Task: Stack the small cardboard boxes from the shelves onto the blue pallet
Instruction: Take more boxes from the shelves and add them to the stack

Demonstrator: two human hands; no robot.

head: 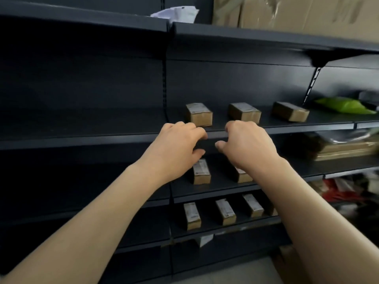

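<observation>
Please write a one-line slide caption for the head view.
Left hand and right hand reach, empty, toward small cardboard boxes on a dark shelf.

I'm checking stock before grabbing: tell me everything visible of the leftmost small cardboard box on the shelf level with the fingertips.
The leftmost small brown cardboard box is a closed carton, pale label on top, tape across its front. It lies flat on the dark metal shelf, short end outward, first of three, apart from its neighbour. The left hand hovers just below it; no contact shows.

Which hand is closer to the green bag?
Right. The right hand is below and to the left of the green bag; the left hand is even farther left, beside the right one.
</observation>
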